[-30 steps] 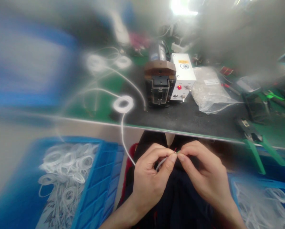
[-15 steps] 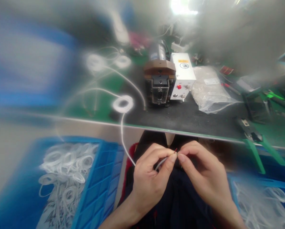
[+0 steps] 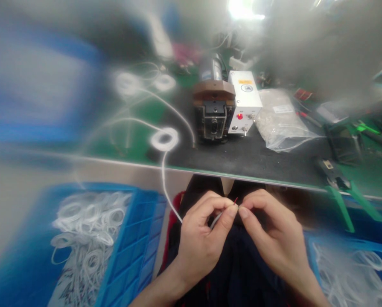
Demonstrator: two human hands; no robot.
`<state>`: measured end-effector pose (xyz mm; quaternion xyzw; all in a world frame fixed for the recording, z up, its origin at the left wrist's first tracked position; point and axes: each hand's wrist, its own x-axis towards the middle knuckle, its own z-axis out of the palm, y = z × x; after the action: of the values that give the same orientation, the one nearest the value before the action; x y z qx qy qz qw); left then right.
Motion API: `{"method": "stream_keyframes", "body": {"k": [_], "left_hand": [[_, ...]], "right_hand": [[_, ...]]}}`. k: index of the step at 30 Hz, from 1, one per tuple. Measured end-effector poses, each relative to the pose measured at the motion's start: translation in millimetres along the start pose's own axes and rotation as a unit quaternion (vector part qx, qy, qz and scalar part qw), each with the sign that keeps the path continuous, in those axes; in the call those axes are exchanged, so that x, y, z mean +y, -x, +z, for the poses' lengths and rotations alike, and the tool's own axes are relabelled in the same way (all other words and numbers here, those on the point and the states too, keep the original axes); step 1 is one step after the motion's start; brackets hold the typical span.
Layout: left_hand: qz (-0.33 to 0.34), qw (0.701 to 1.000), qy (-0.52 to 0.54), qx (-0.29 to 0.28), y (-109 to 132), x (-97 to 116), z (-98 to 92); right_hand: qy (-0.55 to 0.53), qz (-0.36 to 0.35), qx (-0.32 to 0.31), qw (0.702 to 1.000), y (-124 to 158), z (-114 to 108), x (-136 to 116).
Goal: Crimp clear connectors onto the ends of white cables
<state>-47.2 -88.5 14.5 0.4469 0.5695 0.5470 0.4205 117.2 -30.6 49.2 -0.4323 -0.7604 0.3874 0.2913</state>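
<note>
Over my lap, my left hand (image 3: 206,230) pinches the end of a white cable (image 3: 170,197) between thumb and forefinger. A thin red wire (image 3: 235,201) pokes up from that pinch. My right hand (image 3: 270,228) is closed in a pinch close against the left fingertips, at the cable's end. What lies between its thumb and finger is too small to tell, perhaps hidden by the fingertips. From my left hand the cable runs up to a white coil (image 3: 164,139) on the bench's front edge.
A machine (image 3: 214,111) with a white control box (image 3: 245,102) stands on the black mat (image 3: 255,160). Right of it lie a clear plastic bag (image 3: 285,121) and green-handled pliers (image 3: 338,181). Blue bins (image 3: 133,247) with coiled cables flank my lap. More coils (image 3: 128,83) lie at back left.
Both hands stay nearly in place, still pinching at the cable end. Slightly more of the red wire shows above the left fingertips.
</note>
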Motion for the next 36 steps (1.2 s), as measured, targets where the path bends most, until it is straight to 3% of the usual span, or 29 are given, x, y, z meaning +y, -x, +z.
{"method": "stream_keyframes", "body": {"k": [4,10,16,23,28,36], "left_hand": [[-0.073,0.996,0.048,-0.018,-0.3,-2.0,0.6],[-0.107,0.988,0.11,-0.009,-3.5,-3.7,1.3],[-0.088,0.993,0.073,-0.011,-2.0,-4.1,-0.6],[-0.044,0.997,0.033,-0.049,-2.6,-1.8,-4.4],[-0.048,0.995,0.015,-0.087,-8.3,-0.1,-8.3],[-0.01,0.995,-0.011,-0.099,-7.6,3.6,-7.3]], "right_hand": [[-0.026,0.046,-0.012,0.999,0.4,-2.4,-0.1],[-0.001,0.01,-0.005,1.0,-0.1,0.0,0.4],[-0.001,0.044,0.009,0.999,-3.4,-0.6,-0.7],[-0.192,0.148,-0.045,0.969,-9.3,-3.6,5.7],[-0.145,0.131,-0.029,0.98,-8.5,-3.6,6.9],[-0.158,0.115,-0.087,0.977,-10.0,-14.1,8.8]]}}
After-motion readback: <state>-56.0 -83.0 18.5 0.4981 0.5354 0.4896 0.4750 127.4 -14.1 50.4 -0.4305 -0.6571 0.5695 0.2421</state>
